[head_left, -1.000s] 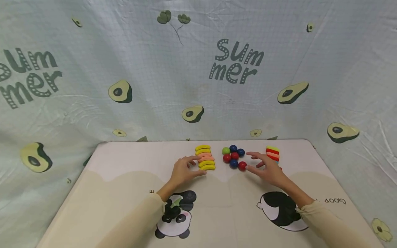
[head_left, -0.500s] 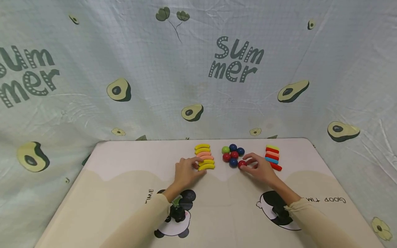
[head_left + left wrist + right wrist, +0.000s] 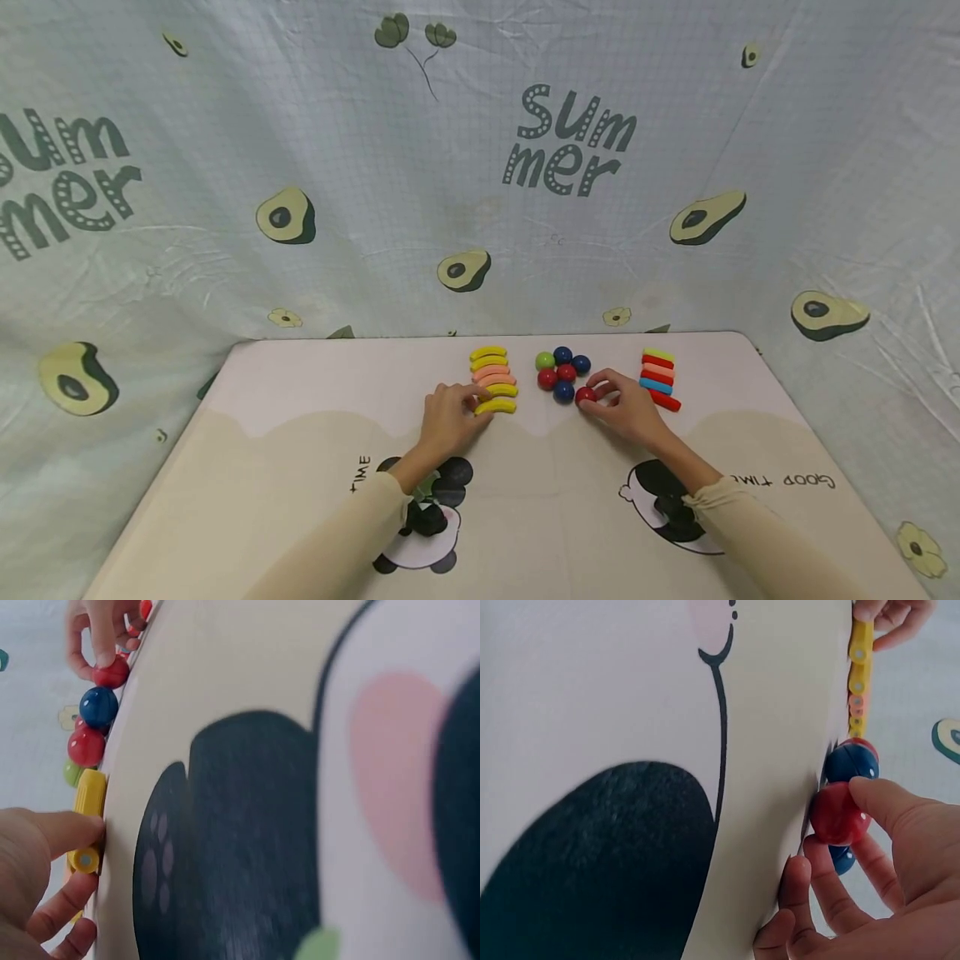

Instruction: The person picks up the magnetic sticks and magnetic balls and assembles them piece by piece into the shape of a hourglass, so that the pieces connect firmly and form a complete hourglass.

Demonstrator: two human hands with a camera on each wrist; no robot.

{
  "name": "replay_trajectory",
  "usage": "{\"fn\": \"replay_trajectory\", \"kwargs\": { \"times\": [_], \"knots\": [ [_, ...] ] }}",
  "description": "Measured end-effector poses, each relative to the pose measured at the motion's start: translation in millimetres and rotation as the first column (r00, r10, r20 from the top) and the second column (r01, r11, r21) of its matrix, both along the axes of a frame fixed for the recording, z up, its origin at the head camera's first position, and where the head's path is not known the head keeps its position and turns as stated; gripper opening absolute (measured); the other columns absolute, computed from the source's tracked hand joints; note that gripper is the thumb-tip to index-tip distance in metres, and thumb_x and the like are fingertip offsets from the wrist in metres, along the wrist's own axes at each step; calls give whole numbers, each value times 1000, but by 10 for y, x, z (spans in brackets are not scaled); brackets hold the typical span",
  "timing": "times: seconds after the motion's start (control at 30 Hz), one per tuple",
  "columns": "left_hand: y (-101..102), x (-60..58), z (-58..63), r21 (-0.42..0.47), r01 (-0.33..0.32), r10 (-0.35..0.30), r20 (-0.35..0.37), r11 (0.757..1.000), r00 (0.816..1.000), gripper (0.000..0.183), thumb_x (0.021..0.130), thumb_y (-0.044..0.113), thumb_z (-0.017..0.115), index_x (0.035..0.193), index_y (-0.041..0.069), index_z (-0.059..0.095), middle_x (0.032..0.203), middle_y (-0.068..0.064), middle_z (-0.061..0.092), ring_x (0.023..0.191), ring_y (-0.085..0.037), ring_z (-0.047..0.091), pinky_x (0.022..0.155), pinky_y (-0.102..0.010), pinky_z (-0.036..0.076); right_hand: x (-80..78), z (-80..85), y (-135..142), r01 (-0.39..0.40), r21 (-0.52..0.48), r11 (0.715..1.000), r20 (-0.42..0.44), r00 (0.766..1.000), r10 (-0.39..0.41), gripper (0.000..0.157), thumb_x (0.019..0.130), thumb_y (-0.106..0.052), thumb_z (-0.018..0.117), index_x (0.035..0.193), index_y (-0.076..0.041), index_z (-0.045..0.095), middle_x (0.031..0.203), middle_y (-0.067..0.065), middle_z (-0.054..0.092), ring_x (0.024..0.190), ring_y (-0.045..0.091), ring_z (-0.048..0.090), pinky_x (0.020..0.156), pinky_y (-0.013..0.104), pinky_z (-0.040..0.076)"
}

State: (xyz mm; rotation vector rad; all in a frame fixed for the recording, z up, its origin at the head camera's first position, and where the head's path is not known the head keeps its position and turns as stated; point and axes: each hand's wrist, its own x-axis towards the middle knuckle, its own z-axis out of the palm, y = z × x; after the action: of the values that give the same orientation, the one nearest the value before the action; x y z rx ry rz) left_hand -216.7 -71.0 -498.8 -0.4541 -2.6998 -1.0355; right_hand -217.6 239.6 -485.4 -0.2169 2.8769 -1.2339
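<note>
Avocado-printed cloth (image 3: 420, 183) hangs behind a pale, panda-printed table (image 3: 532, 475).

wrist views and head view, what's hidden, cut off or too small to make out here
Head view: part of the panda print, behind the left sleeve.
Left wrist view: most of the pink bananas, behind a yellow banana and the left hand; part of the right hand, cut off by the top edge; the coloured sticks beyond, too small to count.
Right wrist view: the green ball, apparently behind nearer balls.
</note>
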Motion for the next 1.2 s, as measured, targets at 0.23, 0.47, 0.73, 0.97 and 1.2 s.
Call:
{"fn": "replay_trajectory", "kwargs": {
  "times": [0.23, 0.47, 0.73, 0.97, 1.2],
  "knots": [
    [-30, 10, 12, -21, 28, -28, 13, 999, 1000, 17, 83, 17, 84, 99, 12, 80, 73, -1, 61, 75, -19, 46, 71, -37, 33, 1, -2, 25, -17, 14, 1000, 6, 1000, 16, 33, 91, -18, 79, 119, -10, 64, 107, 10, 70, 96, 28, 63, 79, 32, 54],
    [39, 37, 33, -56, -27, 26, -18, 998, 999, 18, 84, 25, 86, 94, 14, 78, 70, 3, 57, 74, -19, 46, 69, -36, 32, 14, 29, 54, -31, 32, 999, -2, 1000, 31, 34, 91, -16, 78, 121, -7, 66, 111, 12, 69, 95, 28, 62, 78, 31, 53],
    [71, 21, 48, -77, -35, 34, -16, 996, 999, 18, 84, 24, 86, 96, 12, 79, 72, 2, 59, 73, -17, 46, 69, -35, 34, 15, 33, 111, -90, 28, 996, 5, 996, 90, 37, 91, -11, 77, 125, -6, 65, 119, 16, 69, 97, 28, 62, 82, 34, 54],
    [18, 19, 17, -40, 8, -9, -17, 999, 1000, 17, 83, 20, 86, 96, 9, 81, 72, 2, 61, 72, -18, 47, 70, -35, 35, 46, 16, 172, -124, 15, 992, -1, 992, 124, 39, 89, -9, 79, 126, -7, 65, 120, 12, 68, 96, 25, 62, 80, 29, 54],
    [-48, 60, 39, -8, 10, -10, 22, 1000, 1000, 16, 83, 18, 84, 94, 8, 78, 74, 2, 61, 75, -17, 47, 71, -33, 35, 155, 38, 139, -186, -40, 982, 0, 982, 186, 38, 90, -12, 79, 125, -10, 65, 113, 7, 67, 92, 22, 61, 73, 25, 54]
  ]
}}
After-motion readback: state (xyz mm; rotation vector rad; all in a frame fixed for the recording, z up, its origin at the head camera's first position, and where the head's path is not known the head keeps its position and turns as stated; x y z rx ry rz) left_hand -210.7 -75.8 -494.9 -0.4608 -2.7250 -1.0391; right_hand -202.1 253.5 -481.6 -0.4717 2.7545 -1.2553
